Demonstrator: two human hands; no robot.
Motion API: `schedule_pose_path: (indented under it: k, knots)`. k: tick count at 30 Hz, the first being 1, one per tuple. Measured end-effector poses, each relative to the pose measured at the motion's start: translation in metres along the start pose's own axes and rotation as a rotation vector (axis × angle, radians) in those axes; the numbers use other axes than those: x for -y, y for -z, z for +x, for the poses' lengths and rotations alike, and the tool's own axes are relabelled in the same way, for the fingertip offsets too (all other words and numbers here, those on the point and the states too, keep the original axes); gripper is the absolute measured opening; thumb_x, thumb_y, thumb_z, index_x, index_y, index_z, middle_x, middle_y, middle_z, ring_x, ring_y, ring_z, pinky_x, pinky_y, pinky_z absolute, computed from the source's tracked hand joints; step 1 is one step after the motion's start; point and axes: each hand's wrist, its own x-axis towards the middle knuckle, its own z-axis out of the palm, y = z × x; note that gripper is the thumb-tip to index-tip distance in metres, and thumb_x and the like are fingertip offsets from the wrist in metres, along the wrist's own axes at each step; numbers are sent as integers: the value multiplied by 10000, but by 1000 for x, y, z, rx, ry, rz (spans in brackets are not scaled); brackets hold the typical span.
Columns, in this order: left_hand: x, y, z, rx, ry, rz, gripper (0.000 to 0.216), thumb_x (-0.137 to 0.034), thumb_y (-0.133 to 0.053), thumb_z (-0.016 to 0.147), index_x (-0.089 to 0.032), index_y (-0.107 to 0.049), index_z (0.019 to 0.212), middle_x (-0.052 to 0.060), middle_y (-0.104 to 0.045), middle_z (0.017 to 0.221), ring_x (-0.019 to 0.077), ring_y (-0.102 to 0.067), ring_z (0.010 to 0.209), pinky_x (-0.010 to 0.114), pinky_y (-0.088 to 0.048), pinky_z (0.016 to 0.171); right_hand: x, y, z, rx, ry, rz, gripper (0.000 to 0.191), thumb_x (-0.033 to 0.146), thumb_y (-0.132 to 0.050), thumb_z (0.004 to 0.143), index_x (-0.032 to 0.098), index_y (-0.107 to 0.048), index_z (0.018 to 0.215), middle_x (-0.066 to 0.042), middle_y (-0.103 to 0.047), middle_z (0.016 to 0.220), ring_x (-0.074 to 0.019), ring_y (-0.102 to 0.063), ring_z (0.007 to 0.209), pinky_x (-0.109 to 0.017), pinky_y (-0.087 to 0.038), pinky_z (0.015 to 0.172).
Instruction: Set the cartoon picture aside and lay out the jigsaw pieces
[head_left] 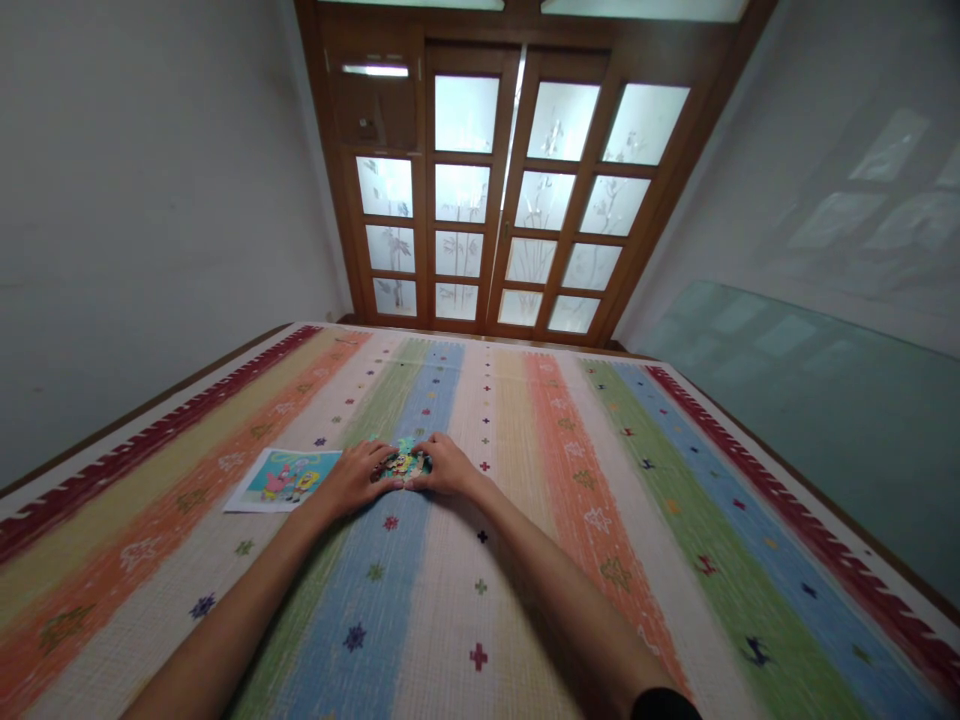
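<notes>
Between my two hands lies a small bunch of colourful jigsaw puzzle pieces (406, 463), green, yellow and brown, on the striped cloth. My left hand (361, 476) curls round the bunch from the left, thumb and fingers closed against its edge. From the right, my right hand (450, 468) grips the opposite side in the same way. The thumbs nearly meet at the near edge. Fingers cover part of the pieces, so single shapes are hard to make out. Just left of my left hand, a printed cartoon picture (289, 480) with pink and yellow figures lies flat.
A striped patterned cloth (517, 600) covers the wide table. White walls rise at the left and right, and a pale green panel (810, 400) leans along the right side. Wooden doors with frosted glass panes (487, 190) stand beyond the far edge.
</notes>
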Motion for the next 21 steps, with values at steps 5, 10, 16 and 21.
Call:
schedule_pose_path:
  k: [5,10,16,21]
  knots:
    - [0,2,3,6,31,5,526,-556,-719,861,-204,-704,1252,130,-728,1150,331,-662,1109,430,-519,969,1,3,1,30,12,-7,539,324,-969,625,198,-747,1100,-64,-585,1051,-251,-571,1005,-378,-468,911]
    - [-2,7,6,14,25,-1,519,-559,-745,829,-206,-723,1208,122,-728,1111,327,-670,1085,420,-524,966,2,6,1,33,17,3,446,285,-950,642,191,-726,1017,-41,-563,996,-228,-552,949,-348,-450,868]
    - [-6,8,5,-9,-8,-29,468,-531,-717,845,-213,-720,1189,110,-690,1140,306,-673,1071,413,-529,975,2,8,2,1,41,38,363,204,-921,643,184,-675,908,3,-528,906,-189,-516,865,-310,-424,823]
    - [-5,4,6,-62,-12,-78,406,-466,-692,860,-218,-707,1182,97,-670,1134,295,-671,1090,417,-533,991,4,6,5,-35,61,87,352,92,-824,671,193,-662,966,-1,-559,959,-164,-533,826,-291,-448,797]
